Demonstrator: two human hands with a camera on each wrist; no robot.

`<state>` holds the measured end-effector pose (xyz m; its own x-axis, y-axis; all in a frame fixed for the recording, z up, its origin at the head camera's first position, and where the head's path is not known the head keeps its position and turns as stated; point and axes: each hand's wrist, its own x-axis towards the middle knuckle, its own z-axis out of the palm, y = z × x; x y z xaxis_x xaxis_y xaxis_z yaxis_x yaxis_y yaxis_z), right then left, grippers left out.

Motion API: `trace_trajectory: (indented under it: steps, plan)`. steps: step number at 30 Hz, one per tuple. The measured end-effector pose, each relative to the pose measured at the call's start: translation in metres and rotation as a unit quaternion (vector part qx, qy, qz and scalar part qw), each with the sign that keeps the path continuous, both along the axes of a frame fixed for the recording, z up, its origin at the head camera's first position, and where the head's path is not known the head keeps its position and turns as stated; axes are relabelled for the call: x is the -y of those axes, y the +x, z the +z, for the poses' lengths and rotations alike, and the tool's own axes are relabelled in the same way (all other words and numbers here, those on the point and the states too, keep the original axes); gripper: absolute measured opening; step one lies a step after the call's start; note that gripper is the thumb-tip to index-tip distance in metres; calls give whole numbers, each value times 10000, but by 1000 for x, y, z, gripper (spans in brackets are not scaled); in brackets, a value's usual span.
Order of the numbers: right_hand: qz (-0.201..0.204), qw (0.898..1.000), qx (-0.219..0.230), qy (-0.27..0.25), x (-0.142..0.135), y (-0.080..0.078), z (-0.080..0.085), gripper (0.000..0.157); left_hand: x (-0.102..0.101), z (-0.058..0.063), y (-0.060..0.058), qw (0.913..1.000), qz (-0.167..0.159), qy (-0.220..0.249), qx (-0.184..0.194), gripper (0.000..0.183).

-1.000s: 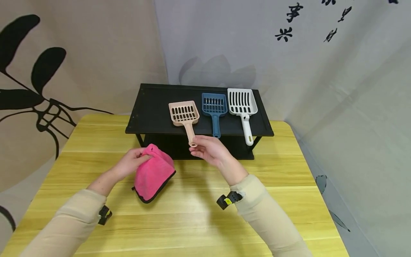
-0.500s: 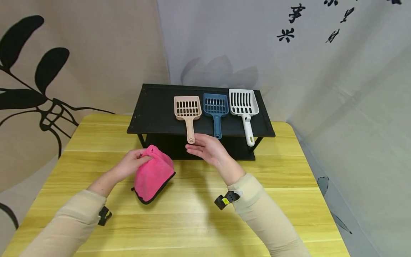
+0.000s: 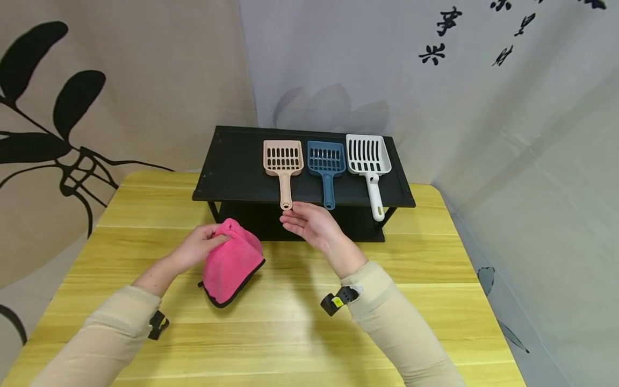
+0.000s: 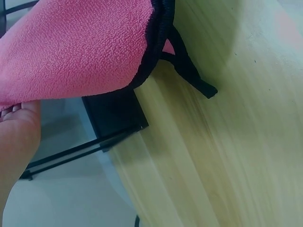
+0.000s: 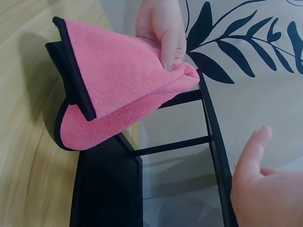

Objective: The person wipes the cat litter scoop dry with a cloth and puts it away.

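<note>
A pink cloth with black edging (image 3: 233, 271) hangs from my left hand (image 3: 199, 248), which pinches its top over the front left of the table. In the right wrist view the folded cloth (image 5: 116, 71) shows its loose corners. My right hand (image 3: 316, 227) is at the handle end of a beige-pink litter scoop (image 3: 286, 188), fingers loosely extended; whether a fingertip touches the handle I cannot tell. That scoop lies on the black rack (image 3: 237, 166), handle toward me. Beside it lie a blue litter scoop (image 3: 328, 189) and, farther right, a white one (image 3: 374, 198).
The rack's lower shelf (image 5: 109, 189) sits just above the wooden table (image 3: 271, 333). Scoop handles reach to or past the rack's front edge. Printed cloth walls (image 3: 184, 80) stand behind and at the sides.
The beige-pink scoop has straightened and slid back on the rack, into line with the others. My right hand has loosened from its handle. The left hand keeps its hold on the cloth.
</note>
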<state>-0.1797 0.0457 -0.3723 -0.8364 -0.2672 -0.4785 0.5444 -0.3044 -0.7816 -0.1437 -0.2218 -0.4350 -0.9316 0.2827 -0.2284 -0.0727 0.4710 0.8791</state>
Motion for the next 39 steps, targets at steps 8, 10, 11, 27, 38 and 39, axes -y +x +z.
trace_trajectory:
  steps: [8,10,11,27,38,39]
  plan:
    - [31,9999,64,-117,-5,1,3,34,2,1,0,9999,33,-33,-100,30]
    - [287,9996,13,-74,-9,5,2,28,4,3,0,9999,48,-60,-117,31]
    - [448,9990,-32,-53,-12,8,1,25,6,5,0,9999,58,-79,-127,32]
    - [1766,9837,-301,-123,-100,44,-61,30,41,27,11,9730,-163,-1978,-1177,35]
    - [1523,9879,-179,235,-120,47,-81,18,-14,-67,32,9342,-1110,-3293,-809,98]
    - [1521,9878,-213,238,-121,48,-81,18,-16,-74,32,9304,-1110,-3391,-845,98]
